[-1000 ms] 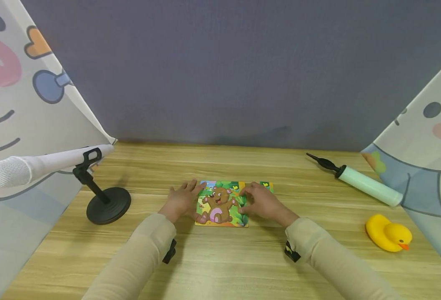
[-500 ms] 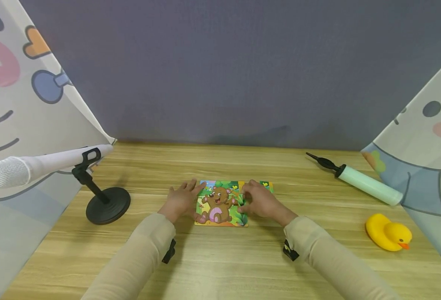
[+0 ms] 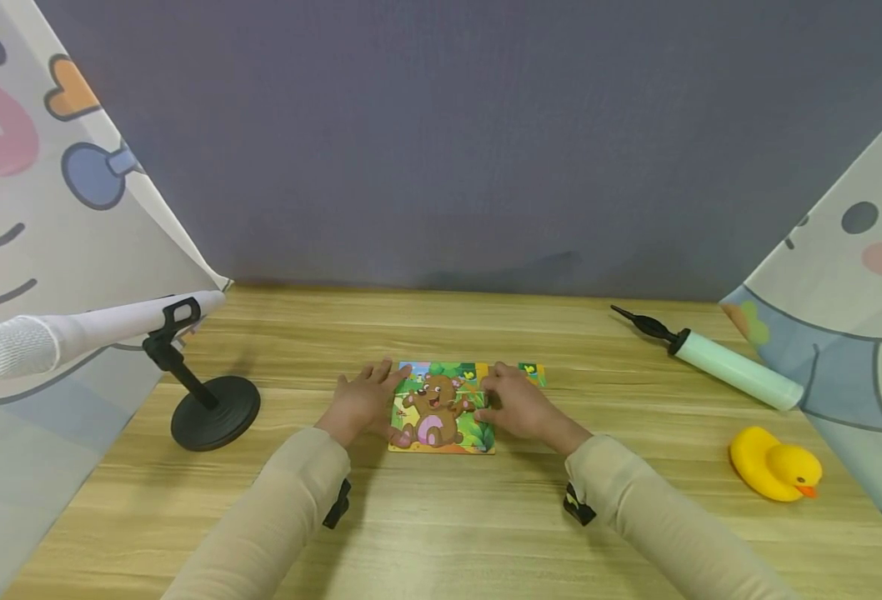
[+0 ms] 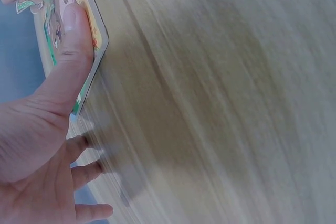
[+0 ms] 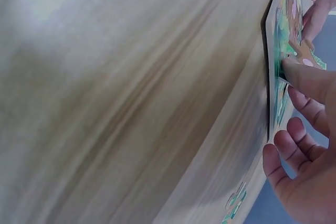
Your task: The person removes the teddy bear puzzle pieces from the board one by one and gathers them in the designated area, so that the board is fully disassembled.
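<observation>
A bear jigsaw puzzle (image 3: 429,429) lies flat on the wooden table between the two hands. My left hand (image 3: 366,400) rests along its left edge. In the left wrist view the thumb (image 4: 76,35) lies on the puzzle's face, while the other fingers spread straight beside it. My right hand (image 3: 519,402) is over the puzzle's right side, pinching a puzzle piece (image 5: 307,57) between thumb and fingers. That piece shows brown and green print and tilts up from the puzzle's surface. Another printed piece (image 3: 533,372) lies on the table just beyond the right hand, partly hidden by it.
On the left a white microphone (image 3: 96,329) leans on a black stand (image 3: 216,412). A pale green hand pump (image 3: 741,369) and a yellow rubber duck (image 3: 774,465) lie on the right. A grey wall (image 3: 441,150) rises behind the table (image 3: 441,533).
My right fingers shift slightly with the puzzle piece over the puzzle's right side, and the printed bear's arm there looks a little displaced. The left hand stays where it was.
</observation>
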`<state>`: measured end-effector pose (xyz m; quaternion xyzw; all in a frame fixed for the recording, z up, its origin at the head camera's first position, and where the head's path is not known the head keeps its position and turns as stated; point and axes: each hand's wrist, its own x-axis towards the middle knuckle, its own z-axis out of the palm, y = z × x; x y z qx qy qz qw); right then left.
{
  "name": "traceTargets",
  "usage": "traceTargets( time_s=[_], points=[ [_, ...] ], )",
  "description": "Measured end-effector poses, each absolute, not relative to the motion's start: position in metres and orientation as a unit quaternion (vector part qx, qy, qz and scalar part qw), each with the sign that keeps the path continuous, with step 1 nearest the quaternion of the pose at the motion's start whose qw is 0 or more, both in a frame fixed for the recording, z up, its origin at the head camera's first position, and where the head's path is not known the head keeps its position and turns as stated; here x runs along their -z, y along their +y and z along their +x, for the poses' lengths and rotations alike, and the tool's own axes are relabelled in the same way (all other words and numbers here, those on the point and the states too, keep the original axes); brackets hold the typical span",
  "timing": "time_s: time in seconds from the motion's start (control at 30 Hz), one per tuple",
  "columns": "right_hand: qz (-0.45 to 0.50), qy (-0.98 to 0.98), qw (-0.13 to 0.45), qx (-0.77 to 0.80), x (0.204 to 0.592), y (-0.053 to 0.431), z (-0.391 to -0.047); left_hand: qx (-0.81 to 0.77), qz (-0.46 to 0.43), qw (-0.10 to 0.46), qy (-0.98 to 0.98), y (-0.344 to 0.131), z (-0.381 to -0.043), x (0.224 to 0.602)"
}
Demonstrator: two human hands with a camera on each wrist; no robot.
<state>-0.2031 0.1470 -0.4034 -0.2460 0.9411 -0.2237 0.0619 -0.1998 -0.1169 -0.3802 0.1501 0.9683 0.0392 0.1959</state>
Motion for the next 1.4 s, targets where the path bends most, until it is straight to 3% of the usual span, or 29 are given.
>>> traceTargets(
  time_s=[0.6,1.4],
  points=[
    [-0.164,0.942,0.090,0.280,0.401,0.144,-0.211,-0.042,0.148,0.198,0.968,-0.116,-0.200,0.380],
    [-0.223,0.946,0.085,0.221,0.397,0.155,-0.216,-0.043,0.147,0.199,0.968,-0.116,-0.200,0.380]
  ],
)
